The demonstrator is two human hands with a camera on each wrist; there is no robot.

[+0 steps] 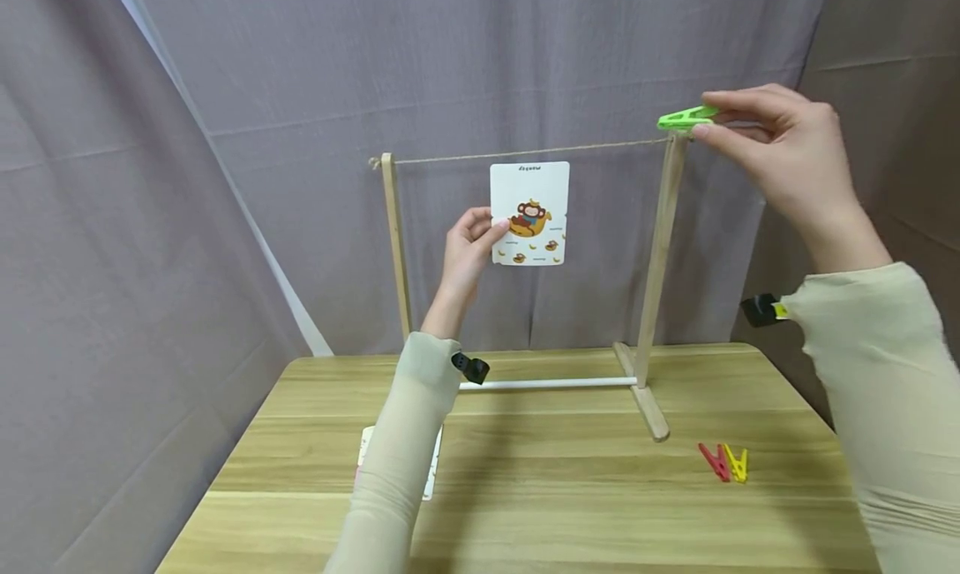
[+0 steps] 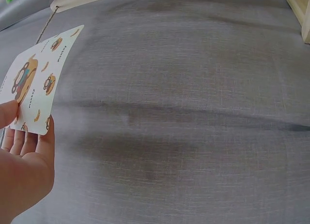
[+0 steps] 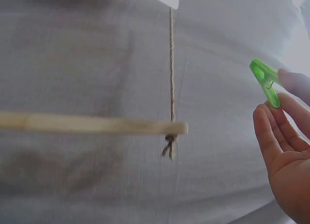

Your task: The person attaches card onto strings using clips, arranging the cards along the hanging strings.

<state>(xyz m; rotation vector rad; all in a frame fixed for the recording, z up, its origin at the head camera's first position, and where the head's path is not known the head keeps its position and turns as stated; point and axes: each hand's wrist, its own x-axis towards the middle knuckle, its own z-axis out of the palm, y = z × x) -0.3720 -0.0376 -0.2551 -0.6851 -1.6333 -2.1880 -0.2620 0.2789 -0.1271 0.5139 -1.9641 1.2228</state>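
Head feed, monitored from my station: the left hand [image 1: 471, 245] pinches a white picture card [image 1: 529, 182] by its left edge, thumb on the printed face, fingers behind. The print shows a monkey and bananas, with lettering along the top edge. I log the card's place as raised in front of the curtain [image 1: 300, 99], between the wooden posts, its top edge appearing just under the string [image 1: 600, 147]; I cannot tell how far in front of or behind the string it lies. The right hand [image 1: 795, 149] grips a green clothespin [image 1: 684, 120] between thumb and fingers, its nose pointing left. From the head it overlaps the top of the right post [image 1: 660, 249]; my right wrist feed shows it apart from both post and string. I cannot tell whether its jaws are parted. The string runs from the left post [image 1: 397, 241] to the right one, where a knot [image 3: 169, 145] with a frayed tail shows. A white rod [image 1: 555, 383] joins the posts low down. Contents of the wooden table [image 1: 570, 516]: the stand; a red clothespin [image 1: 716, 464] and a yellow clothespin [image 1: 738, 466] side by side at the right; a second card [image 1: 432, 466] lying flat at the left, partly hidden by the left sleeve [image 1: 401, 449].
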